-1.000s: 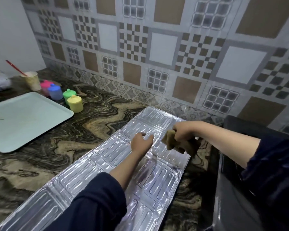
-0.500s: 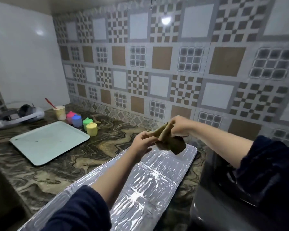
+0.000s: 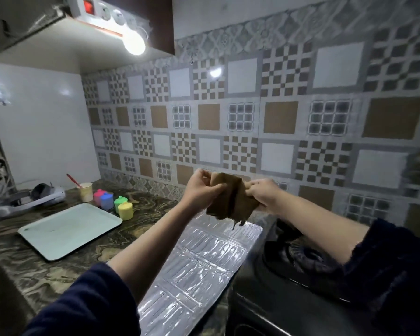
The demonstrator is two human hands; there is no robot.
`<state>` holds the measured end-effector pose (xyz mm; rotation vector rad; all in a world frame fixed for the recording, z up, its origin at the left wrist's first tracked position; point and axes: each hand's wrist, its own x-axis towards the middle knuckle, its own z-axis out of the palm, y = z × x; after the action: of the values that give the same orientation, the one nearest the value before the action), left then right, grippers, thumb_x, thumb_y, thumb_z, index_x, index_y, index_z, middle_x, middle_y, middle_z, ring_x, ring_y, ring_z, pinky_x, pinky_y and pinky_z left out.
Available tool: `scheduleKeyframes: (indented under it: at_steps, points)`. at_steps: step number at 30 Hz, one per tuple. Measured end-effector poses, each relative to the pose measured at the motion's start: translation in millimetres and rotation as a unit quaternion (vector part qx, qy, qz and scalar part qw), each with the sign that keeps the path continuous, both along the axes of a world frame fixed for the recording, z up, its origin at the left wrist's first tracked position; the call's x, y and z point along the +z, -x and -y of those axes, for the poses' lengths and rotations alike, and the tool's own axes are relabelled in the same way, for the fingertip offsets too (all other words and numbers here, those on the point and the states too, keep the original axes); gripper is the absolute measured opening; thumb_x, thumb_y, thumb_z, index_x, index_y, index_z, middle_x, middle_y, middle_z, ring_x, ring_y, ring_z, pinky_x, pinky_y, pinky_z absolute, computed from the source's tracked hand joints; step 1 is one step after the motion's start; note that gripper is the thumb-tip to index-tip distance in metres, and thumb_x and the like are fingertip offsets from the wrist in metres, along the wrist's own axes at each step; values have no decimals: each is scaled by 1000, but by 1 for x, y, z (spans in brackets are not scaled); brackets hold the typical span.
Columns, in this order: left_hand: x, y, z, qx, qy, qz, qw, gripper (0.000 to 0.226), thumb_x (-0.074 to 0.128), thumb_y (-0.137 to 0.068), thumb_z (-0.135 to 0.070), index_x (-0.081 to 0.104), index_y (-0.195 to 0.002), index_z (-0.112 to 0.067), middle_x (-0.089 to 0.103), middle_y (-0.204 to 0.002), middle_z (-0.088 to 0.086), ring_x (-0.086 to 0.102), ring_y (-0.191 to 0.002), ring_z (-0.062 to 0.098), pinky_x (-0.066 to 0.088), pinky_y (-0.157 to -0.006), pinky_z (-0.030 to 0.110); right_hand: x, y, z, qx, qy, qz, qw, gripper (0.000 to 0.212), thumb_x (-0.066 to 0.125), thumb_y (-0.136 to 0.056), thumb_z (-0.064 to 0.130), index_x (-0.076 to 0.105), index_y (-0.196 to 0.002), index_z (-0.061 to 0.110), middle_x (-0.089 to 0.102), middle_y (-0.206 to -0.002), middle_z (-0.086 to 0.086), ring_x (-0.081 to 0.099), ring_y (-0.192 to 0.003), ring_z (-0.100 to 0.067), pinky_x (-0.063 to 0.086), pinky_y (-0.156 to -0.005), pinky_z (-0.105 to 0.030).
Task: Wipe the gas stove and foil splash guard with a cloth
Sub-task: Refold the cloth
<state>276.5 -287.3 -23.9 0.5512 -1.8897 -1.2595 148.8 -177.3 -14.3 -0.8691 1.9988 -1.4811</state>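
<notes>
A back wall (image 3: 277,122) tiled in brown, white and grey checkered squares is met by a plain glossy white side wall (image 3: 41,132), a dark marbled bench (image 3: 46,272) is seen below, and a lit bulb (image 3: 134,43) is fixed under a shelf (image 3: 58,49).

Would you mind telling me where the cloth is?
The brown cloth is held mid-air between left hand and right hand, above the foil splash guard.
</notes>
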Motion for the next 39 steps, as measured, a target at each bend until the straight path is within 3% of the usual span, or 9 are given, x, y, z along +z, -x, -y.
scheduleKeyframes:
  at_steps: [3, 12, 17, 19, 22, 25, 30, 34, 39]
  points:
    - [9, 10, -21, 41, 42, 24, 998, 29, 75, -76, -11, 50, -85, -22, 65, -95, 10, 64, -87, 22, 57, -71, 35, -4, 15, -40, -84, -3, -133, 988, 24, 55, -84, 0, 71, -97, 14, 67, -97, -7, 61, -89, -20, 49, -69, -24]
    - [25, 76, -130, -28, 41, 35, 998, 24, 83, -69, -17, 59, -67, -16, 62, -72, 2, 57, -70, 14, 48, -61, 25, 2, 69, -191, -146, -31, -347, 926, 15, 61, -85, 9, 64, -99, 14, 62, -90, -1, 62, -90, -21, 48, -75, -27]
    - [33, 131, -212, -102, 15, 75, 992, 17, 80, -74, -21, 68, -72, -10, 70, -72, 6, 67, -66, 15, 54, -52, 20, -3, 84, -249, -66, 37, -218, 973, 5, 67, -85, 25, 66, -86, 20, 71, -88, -5, 69, -89, -25, 56, -86, -46]
    - [34, 154, -236, -133, -19, 84, 987, 22, 75, -80, -26, 70, -78, -5, 73, -81, 14, 71, -74, 22, 60, -64, 29, -1, 87, -268, -52, 31, -166, 984, 14, 66, -84, 37, 62, -87, 24, 70, -89, -2, 67, -86, -20, 57, -82, -39]
    - [30, 185, -262, -165, -58, 80, 981, 19, 70, -86, -23, 69, -84, -4, 73, -90, 17, 72, -79, 23, 61, -70, 34, 0, 100, -294, -125, 29, -161, 978, 17, 65, -88, 30, 61, -90, 14, 61, -78, 2, 58, -70, -11, 47, -53, -17]
    - [29, 211, -278, -194, -60, 73, 976, 16, 74, -81, -13, 68, -90, -1, 72, -92, 15, 71, -84, 23, 61, -72, 36, -2, 133, -310, -209, 14, -195, 958, 21, 58, -92, 16, 67, -97, -2, 60, -80, -9, 56, -76, -21, 43, -62, -24]
    - [31, 263, -283, -145, 128, 94, 977, 18, 71, -73, 0, 62, -80, -14, 63, -83, 0, 63, -80, 16, 55, -66, 26, 9, 193, -330, -251, -2, -348, 903, 16, 57, -88, 2, 66, -100, 6, 61, -93, 0, 57, -90, -13, 42, -69, -18]
    - [26, 295, -270, -74, 368, 111, 920, 13, 60, -85, -12, 52, -93, -17, 58, -87, -2, 59, -79, 15, 56, -68, 32, 12, 233, -343, -176, 4, -513, 840, 20, 53, -89, 2, 65, -100, 13, 55, -97, -1, 57, -84, -15, 45, -69, -19]
    - [24, 338, -255, -41, 511, 127, 849, 20, 56, -92, -19, 43, -107, -17, 57, -91, -2, 56, -71, 14, 54, -62, 29, 4, 288, -352, -95, -143, -701, 692, 17, 56, -89, 8, 66, -102, 12, 55, -100, -12, 57, -59, -21, 51, -45, -27]
